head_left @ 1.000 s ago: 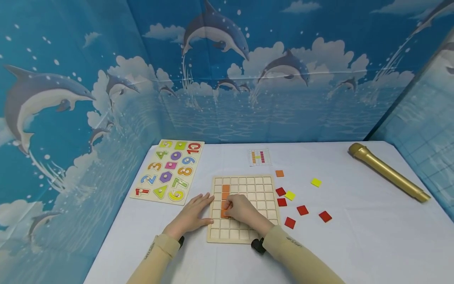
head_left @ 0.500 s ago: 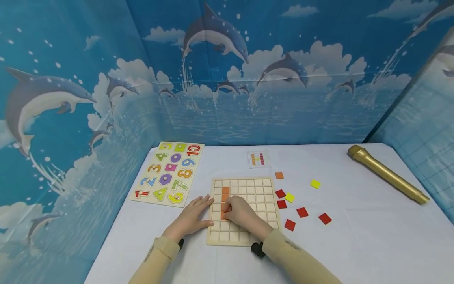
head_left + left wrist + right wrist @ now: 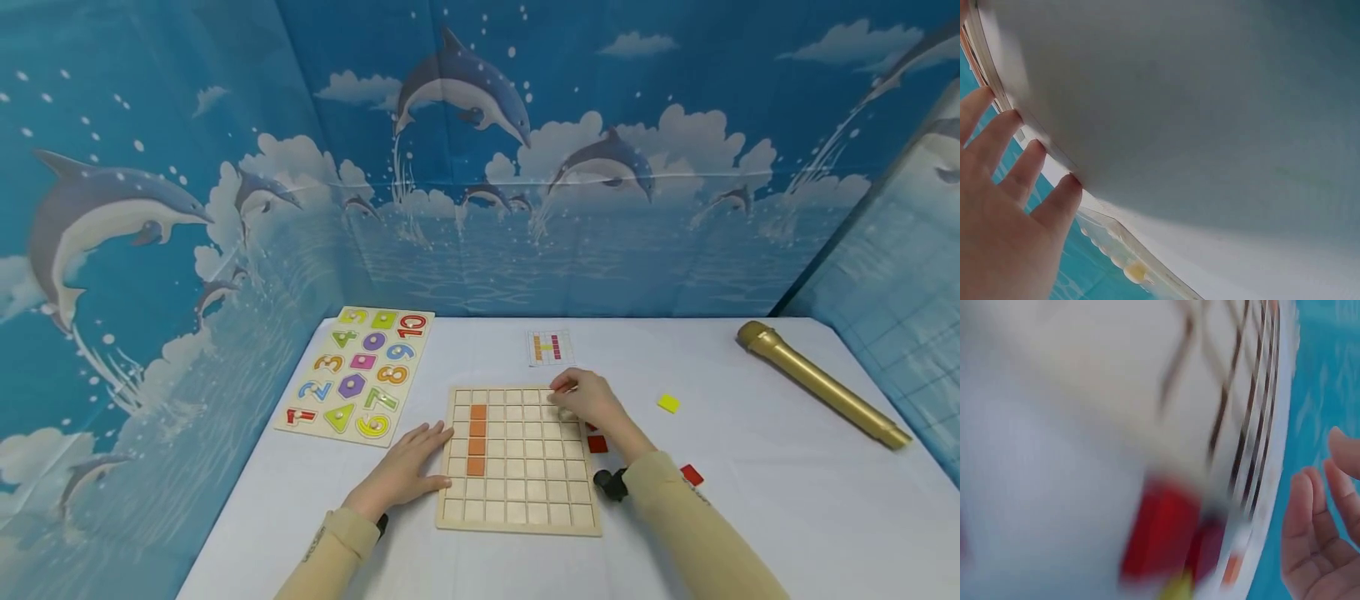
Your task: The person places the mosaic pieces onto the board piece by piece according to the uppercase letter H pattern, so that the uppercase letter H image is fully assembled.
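A wooden grid board (image 3: 536,471) lies on the white table, with several orange square tiles (image 3: 477,447) in one column near its left side. My left hand (image 3: 399,473) touches the board's left edge with spread fingers; the left wrist view shows the fingertips along that edge. Above the board's upper right corner is my right hand (image 3: 592,400). Its loosely bent fingers and thumb stand apart in the right wrist view, with nothing seen between them. Near it on the table lie red tiles (image 3: 597,444) and an orange tile (image 3: 1232,569), the latter hidden in the head view.
A number puzzle board (image 3: 348,387) lies at the left. Behind the grid board is a small pattern card (image 3: 550,347). A yellow tile (image 3: 668,403) and a red tile (image 3: 692,475) lie to the right, and a golden microphone (image 3: 825,385) farther right.
My right hand has left the lowest orange tile in the column and moved right and away from me, towards the loose tiles. The left hand stays at the board's edge.
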Available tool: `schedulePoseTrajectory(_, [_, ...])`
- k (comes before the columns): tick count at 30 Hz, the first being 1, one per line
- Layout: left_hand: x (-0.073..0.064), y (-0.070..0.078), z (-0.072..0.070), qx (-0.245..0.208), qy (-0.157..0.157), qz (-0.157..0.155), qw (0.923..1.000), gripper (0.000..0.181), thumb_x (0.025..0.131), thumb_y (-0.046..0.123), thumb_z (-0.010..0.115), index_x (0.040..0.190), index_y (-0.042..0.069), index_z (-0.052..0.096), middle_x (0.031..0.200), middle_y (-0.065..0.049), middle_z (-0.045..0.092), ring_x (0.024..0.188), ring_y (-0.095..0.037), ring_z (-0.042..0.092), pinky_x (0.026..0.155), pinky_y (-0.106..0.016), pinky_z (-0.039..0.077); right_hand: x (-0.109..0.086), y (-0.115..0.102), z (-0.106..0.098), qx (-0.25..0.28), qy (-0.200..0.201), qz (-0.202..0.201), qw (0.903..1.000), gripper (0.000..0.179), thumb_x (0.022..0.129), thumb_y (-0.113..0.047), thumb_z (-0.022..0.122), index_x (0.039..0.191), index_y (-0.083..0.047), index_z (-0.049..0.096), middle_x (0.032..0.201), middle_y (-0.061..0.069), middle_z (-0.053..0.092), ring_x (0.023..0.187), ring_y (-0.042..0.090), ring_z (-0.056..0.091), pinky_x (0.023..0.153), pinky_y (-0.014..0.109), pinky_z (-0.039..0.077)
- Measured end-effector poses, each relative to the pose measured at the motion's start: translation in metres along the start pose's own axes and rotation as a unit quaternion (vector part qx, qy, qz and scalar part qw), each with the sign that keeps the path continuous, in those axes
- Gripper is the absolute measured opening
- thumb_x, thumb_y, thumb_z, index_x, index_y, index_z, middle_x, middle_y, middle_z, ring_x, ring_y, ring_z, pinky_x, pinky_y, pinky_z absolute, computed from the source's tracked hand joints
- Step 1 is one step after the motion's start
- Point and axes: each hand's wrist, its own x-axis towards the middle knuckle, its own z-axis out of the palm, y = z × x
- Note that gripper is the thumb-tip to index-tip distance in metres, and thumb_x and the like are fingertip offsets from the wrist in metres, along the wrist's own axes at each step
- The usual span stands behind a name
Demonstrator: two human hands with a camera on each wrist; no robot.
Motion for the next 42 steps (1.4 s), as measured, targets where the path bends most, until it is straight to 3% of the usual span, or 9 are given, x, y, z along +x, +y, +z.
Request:
schedulePoseTrajectory(5, [0.001, 0.000, 0.000, -0.001, -0.001, -0.001, 1.0000, 0.075, 0.087, 0.035, 0.074, 0.150, 0.014, 0.041, 0.159, -0.010, 0.034, 0.148, -0.038, 0.027, 0.119, -0.058, 0.028, 0.014, 0.022, -0.037, -0.008, 0.032, 0.035, 0.9988, 0.034, 0.094, -0.022, 0.066, 0.119, 0.000, 0.061, 0.117, 0.019, 0.063, 0.102, 0.030, 0.060, 0.087, 0.040, 0.056])
schedulePoseTrajectory(11, [0.001, 0.002, 0.000, 0.001, -0.003, 0.001, 1.0000, 0.077, 0.086, 0.035, 0.075, 0.151, 0.013, 0.041, 0.159, -0.010, 0.035, 0.148, -0.038, 0.027, 0.119, -0.059, 0.028, 0.023, 0.042, -0.056, -0.002, 0.049, 0.062, 0.9969, 0.040, 0.095, -0.023, 0.064, 0.128, 0.000, 0.056, 0.127, 0.023, 0.056, 0.111, 0.035, 0.054, 0.093, 0.045, 0.054])
schedulePoseTrajectory(17, [0.000, 0.002, 0.002, 0.001, -0.005, -0.001, 1.0000, 0.076, 0.086, 0.036, 0.075, 0.151, 0.014, 0.041, 0.159, -0.010, 0.035, 0.148, -0.038, 0.027, 0.119, -0.058, 0.028, 0.028, 0.051, -0.057, 0.001, 0.045, 0.061, 0.9971, 0.042, 0.095, -0.020, 0.064, 0.131, -0.001, 0.055, 0.134, 0.024, 0.053, 0.117, 0.038, 0.052, 0.098, 0.049, 0.052])
schedulePoseTrajectory(24, [0.001, 0.000, 0.002, 0.008, -0.002, -0.002, 1.0000, 0.076, 0.086, 0.036, 0.075, 0.151, 0.014, 0.040, 0.160, -0.010, 0.034, 0.148, -0.037, 0.027, 0.119, -0.058, 0.028, 0.034, 0.050, -0.053, -0.024, 0.026, 0.048, 0.9982, 0.043, 0.092, -0.021, 0.068, 0.128, 0.001, 0.057, 0.131, 0.024, 0.055, 0.116, 0.038, 0.052, 0.095, 0.047, 0.052])
schedulePoseTrajectory(33, [0.000, 0.001, 0.000, 0.008, 0.003, 0.006, 0.9999, 0.075, 0.086, 0.033, 0.076, 0.149, 0.012, 0.043, 0.158, -0.012, 0.036, 0.147, -0.038, 0.029, 0.119, -0.057, 0.029, 0.038, 0.046, -0.048, -0.055, 0.008, 0.069, 0.9961, 0.042, 0.091, -0.021, 0.070, 0.126, -0.001, 0.059, 0.123, 0.019, 0.058, 0.106, 0.032, 0.052, 0.089, 0.040, 0.053])
schedulePoseTrajectory(42, [0.000, 0.002, -0.001, 0.006, 0.001, 0.003, 1.0000, 0.075, 0.086, 0.033, 0.076, 0.149, 0.012, 0.043, 0.158, -0.011, 0.036, 0.147, -0.038, 0.029, 0.119, -0.057, 0.029, 0.037, 0.044, -0.046, -0.071, 0.005, 0.066, 0.9953, 0.038, 0.090, -0.019, 0.071, 0.121, 0.001, 0.062, 0.117, 0.019, 0.060, 0.100, 0.030, 0.052, 0.085, 0.037, 0.054])
